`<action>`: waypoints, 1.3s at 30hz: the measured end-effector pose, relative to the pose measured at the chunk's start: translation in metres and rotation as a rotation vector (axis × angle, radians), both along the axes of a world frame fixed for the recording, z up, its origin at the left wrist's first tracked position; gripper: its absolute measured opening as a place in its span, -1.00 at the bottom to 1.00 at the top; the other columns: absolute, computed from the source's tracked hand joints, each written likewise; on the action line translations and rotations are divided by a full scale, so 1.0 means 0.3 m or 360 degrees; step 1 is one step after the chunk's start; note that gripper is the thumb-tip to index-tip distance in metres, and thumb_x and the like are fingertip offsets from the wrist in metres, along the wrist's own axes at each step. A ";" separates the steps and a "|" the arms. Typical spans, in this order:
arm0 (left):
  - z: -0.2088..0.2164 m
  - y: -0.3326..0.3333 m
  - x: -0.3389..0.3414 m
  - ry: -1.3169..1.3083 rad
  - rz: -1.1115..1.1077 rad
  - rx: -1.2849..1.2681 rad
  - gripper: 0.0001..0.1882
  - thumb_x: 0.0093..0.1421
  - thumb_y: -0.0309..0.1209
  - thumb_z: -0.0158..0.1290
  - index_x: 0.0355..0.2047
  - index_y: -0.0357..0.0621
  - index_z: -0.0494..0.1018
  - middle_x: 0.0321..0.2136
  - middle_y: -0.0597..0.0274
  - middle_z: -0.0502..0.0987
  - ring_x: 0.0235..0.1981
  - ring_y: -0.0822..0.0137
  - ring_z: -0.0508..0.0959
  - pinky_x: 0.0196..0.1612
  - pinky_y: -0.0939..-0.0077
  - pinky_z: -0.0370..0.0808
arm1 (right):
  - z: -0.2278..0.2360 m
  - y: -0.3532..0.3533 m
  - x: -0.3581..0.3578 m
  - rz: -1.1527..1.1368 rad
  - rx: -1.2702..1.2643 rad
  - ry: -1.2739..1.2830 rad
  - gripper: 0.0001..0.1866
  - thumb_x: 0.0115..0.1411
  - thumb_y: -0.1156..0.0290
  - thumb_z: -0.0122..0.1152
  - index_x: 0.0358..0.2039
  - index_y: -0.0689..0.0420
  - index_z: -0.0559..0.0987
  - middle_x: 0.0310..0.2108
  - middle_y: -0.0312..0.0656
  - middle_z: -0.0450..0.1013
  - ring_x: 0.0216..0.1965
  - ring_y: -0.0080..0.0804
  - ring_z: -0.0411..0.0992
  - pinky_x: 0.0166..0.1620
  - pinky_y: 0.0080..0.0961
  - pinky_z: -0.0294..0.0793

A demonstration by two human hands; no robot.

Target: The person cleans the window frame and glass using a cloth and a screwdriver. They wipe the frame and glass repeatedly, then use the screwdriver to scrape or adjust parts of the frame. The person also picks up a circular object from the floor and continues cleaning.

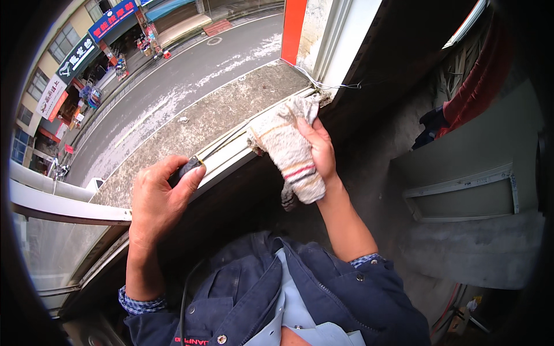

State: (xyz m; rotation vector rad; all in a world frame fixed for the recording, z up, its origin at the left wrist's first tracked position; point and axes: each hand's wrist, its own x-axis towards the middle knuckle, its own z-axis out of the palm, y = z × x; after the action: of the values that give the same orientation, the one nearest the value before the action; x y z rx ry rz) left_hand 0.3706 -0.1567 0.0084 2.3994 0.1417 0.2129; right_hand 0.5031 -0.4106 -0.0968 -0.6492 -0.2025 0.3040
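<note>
At 9 o'clock the left grip [158, 193] is closed around a black-handled tool [186, 170], whose thin shaft runs along the white window track [226, 166]; at 2 o'clock the right grip [323, 151] is clasping a striped cloth [288, 147]; beyond, toward 11 o'clock, there is a road [222, 57]

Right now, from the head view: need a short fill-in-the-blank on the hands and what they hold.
1. The dark-handled tool is in the ____ hand.
2. The right hand holds a pale cloth with coloured ____.
3. In this view, the cloth is on the tool's ____ side.
4. The jacket is dark ____.

Missing words: left; stripes; right; blue.
</note>
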 end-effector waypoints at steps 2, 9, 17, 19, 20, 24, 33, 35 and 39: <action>-0.017 0.003 0.000 -0.0036 -0.0055 0.0031 -0.71 0.24 -0.29 0.35 -0.26 -0.33 0.65 -0.57 0.16 0.55 -0.52 0.42 0.52 -0.39 0.46 0.45 | -0.008 0.010 -0.054 -0.0183 -0.0226 -0.0093 -0.63 0.51 0.50 0.04 0.28 0.23 0.49 0.10 -0.16 0.58 0.07 -0.41 0.58 0.17 -0.39 0.61; -0.043 -0.021 0.061 -0.0092 -0.0158 0.0297 -0.71 0.22 -0.22 0.33 -0.25 -0.22 0.68 -0.42 -0.06 0.66 -0.40 -0.08 0.68 -0.33 0.14 0.57 | -0.042 0.003 -0.078 -0.0388 -0.0488 -0.0171 -0.66 0.51 0.50 0.07 0.23 0.28 0.53 0.08 -0.20 0.58 0.04 -0.54 0.53 0.14 -0.51 0.54; -0.053 -0.076 0.173 0.0003 -0.0284 0.0845 -0.75 0.22 -0.23 0.31 -0.33 -0.17 0.61 -0.48 0.00 0.59 -0.41 -0.10 0.65 -0.34 0.06 0.56 | -0.096 0.036 -0.126 -0.0522 -0.0721 -0.0229 -0.66 0.51 0.43 0.13 0.21 0.29 0.54 0.05 -0.30 0.57 0.04 -0.63 0.43 0.14 -0.58 0.43; -0.057 -0.069 0.202 -0.0066 -0.0342 0.0799 -0.74 0.22 -0.22 0.31 -0.37 -0.16 0.59 -0.50 0.01 0.58 -0.41 -0.10 0.65 -0.34 0.04 0.56 | -0.103 0.027 -0.122 -0.0576 -0.0828 -0.0241 -0.67 0.50 0.43 0.14 0.19 0.29 0.56 0.01 -0.31 0.58 -0.01 -0.65 0.45 0.10 -0.60 0.44; -0.044 -0.074 0.196 -0.0017 -0.0325 0.0828 -0.75 0.22 -0.23 0.32 -0.32 -0.16 0.62 -0.48 0.01 0.60 -0.42 -0.10 0.65 -0.35 0.07 0.56 | -0.109 0.017 -0.113 -0.0546 -0.0830 -0.0235 -0.67 0.50 0.43 0.14 0.19 0.29 0.56 -0.01 -0.32 0.59 -0.03 -0.66 0.45 0.09 -0.60 0.45; 0.014 -0.036 0.166 -0.0121 -0.0189 0.0610 -0.75 0.18 -0.30 0.36 -0.22 -0.20 0.67 -0.48 0.02 0.60 -0.47 -0.04 0.63 -0.39 0.19 0.51 | -0.093 -0.043 -0.093 -0.0439 -0.0833 -0.0178 -0.69 0.49 0.44 0.15 0.16 0.29 0.58 -0.06 -0.33 0.62 -0.08 -0.68 0.47 0.04 -0.60 0.48; 0.053 -0.099 0.212 0.0115 -0.0277 0.0960 -0.74 0.17 -0.26 0.38 -0.23 -0.14 0.68 -0.50 0.03 0.60 -0.46 -0.08 0.63 -0.40 0.15 0.51 | -0.053 -0.052 -0.094 -0.0415 -0.0975 -0.0293 -0.64 0.46 0.46 0.20 0.20 0.31 0.54 0.01 -0.23 0.61 -0.01 -0.59 0.49 0.10 -0.53 0.50; 0.027 -0.090 0.227 0.0068 -0.0293 0.0882 -0.75 0.18 -0.26 0.36 -0.23 -0.14 0.68 -0.48 0.02 0.61 -0.46 -0.09 0.64 -0.39 0.14 0.53 | -0.053 -0.057 -0.101 -0.0410 -0.1016 -0.0311 -0.64 0.45 0.45 0.21 0.19 0.31 0.54 0.00 -0.22 0.62 -0.01 -0.59 0.50 0.09 -0.53 0.50; 0.043 -0.080 0.224 -0.0041 -0.0168 0.0596 -0.75 0.15 -0.32 0.38 -0.24 -0.20 0.68 -0.50 0.03 0.60 -0.49 -0.01 0.63 -0.41 0.22 0.51 | -0.055 -0.077 -0.084 -0.0376 -0.1067 -0.0318 -0.64 0.44 0.44 0.23 0.18 0.31 0.55 -0.03 -0.21 0.63 -0.03 -0.58 0.51 0.08 -0.52 0.51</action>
State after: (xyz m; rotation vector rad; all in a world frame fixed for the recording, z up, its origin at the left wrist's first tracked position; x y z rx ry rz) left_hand 0.4378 -0.1805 0.0214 2.7659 -0.0417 0.2376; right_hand 0.4777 -0.4337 -0.1132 -1.3582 -0.2121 0.0701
